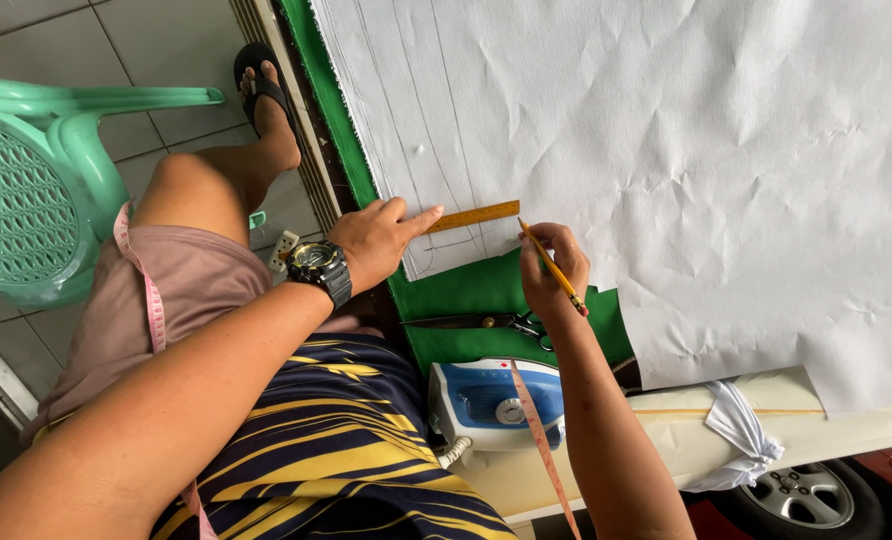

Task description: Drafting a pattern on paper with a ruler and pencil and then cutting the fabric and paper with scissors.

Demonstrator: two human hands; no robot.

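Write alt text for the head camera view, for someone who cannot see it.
A person's left hand presses a wooden ruler onto white fabric while the right hand holds a pencil beside it. Scissors and a blue iron lie nearer.

From my remote seat I count two hands — a left hand (371, 240) and a right hand (551, 270). One pencil (554, 268), one wooden ruler (473, 216), one white fabric sheet (666, 150), one green cloth (486, 295). One pair of scissors (486, 322), I think — it is partly hidden. One blue iron (491, 400), one wristwatch (318, 266), one green plastic chair (36, 180), and one pink measuring tape (541, 440).
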